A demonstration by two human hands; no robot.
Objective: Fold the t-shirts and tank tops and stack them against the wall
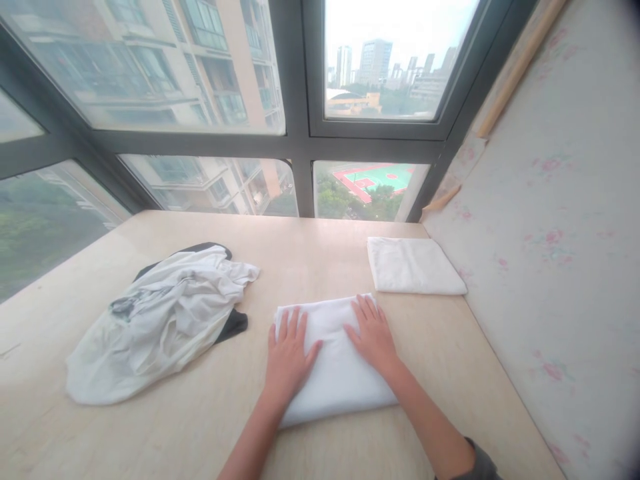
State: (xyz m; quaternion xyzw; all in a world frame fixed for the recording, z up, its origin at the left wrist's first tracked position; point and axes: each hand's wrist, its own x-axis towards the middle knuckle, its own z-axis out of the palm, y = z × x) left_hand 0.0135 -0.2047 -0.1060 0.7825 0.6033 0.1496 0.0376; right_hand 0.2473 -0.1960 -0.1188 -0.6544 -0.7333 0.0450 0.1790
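Observation:
A white cloth (pixel 340 377), folded into a flat rectangle, lies in front of me on the pale wooden surface. My left hand (pixel 290 353) rests flat on its left side, fingers stretched out and thumb spread. On the upper right part of the same cloth lies my right hand (pixel 373 333), also flat with its fingers apart. Neither hand grips anything. Parts of the cloth's left and right edges are hidden under my hands and forearms.
A crumpled heap of white and black clothing (pixel 170 320) lies to the left. Another folded white cloth (pixel 415 267) sits at the back right, beside a flowered wall (pixel 555 267). Grey-framed windows (pixel 300 143) border the far side of the wooden surface (pixel 320 243).

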